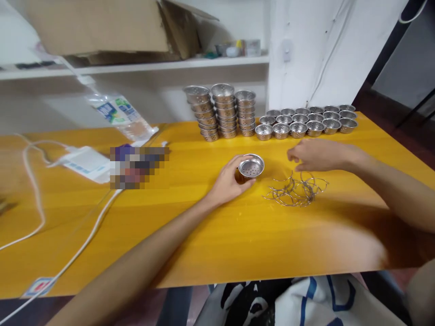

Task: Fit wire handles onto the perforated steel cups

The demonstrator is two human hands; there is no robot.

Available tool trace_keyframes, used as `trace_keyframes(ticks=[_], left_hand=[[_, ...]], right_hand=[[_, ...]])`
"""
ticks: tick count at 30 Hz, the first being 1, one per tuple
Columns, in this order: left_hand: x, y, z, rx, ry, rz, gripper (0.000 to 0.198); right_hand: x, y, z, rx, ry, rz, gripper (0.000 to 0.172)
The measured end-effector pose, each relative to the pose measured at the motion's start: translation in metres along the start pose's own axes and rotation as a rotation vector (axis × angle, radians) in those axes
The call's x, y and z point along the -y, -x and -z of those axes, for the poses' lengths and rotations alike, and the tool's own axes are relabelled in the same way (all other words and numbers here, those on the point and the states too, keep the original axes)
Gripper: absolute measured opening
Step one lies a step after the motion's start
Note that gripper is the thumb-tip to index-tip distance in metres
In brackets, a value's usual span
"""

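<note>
My left hand (229,183) is wrapped round the side of a small perforated metal cup (251,166), which stands mouth up over the yellow table. Dotted holes show in the bottom of the cup. To the right, my right hand (311,155) hovers just above a tangled pile of thin curved metal wires (297,192). Its fingers are curled and drawn together, and whatever they hold, if anything, is too small to make out. One wire end rises from the pile close beneath the fingertips.
Stacks of perforated cups (222,111) stand at the back, beside rows of single cups (299,130). On the left lie a plastic packet (118,113), a white power strip (88,163) and a white cable (98,222). A cardboard box (102,27) rests on the shelf.
</note>
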State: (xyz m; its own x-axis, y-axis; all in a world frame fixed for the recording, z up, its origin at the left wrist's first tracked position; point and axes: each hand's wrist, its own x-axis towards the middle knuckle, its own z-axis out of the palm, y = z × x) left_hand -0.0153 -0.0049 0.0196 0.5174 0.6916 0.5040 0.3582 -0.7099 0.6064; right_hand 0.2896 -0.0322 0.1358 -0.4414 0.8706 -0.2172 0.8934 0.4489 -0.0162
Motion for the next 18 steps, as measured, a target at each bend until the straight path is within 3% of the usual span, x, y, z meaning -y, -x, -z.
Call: trace_keyframes(ticks=[3, 8, 13, 18], left_hand=[[0.006, -0.001, -0.001, 0.051, -0.026, 0.042, 0.056], [0.009, 0.0, -0.001, 0.124, -0.072, 0.061, 0.061], [0.005, 0.002, -0.001, 0.101, -0.011, 0.097, 0.064], [0.003, 0.004, -0.001, 0.043, 0.094, 0.175, 0.075]], right_hand=[[-0.005, -0.001, -0.005, 0.117, 0.176, -0.157, 0.016], [0.006, -0.019, -0.021, 0.086, 0.161, -0.238, 0.022], [0.007, -0.021, -0.021, 0.093, 0.211, -0.246, 0.024], [0.013, -0.003, 0.003, -0.093, 0.264, -0.231, 0.017]])
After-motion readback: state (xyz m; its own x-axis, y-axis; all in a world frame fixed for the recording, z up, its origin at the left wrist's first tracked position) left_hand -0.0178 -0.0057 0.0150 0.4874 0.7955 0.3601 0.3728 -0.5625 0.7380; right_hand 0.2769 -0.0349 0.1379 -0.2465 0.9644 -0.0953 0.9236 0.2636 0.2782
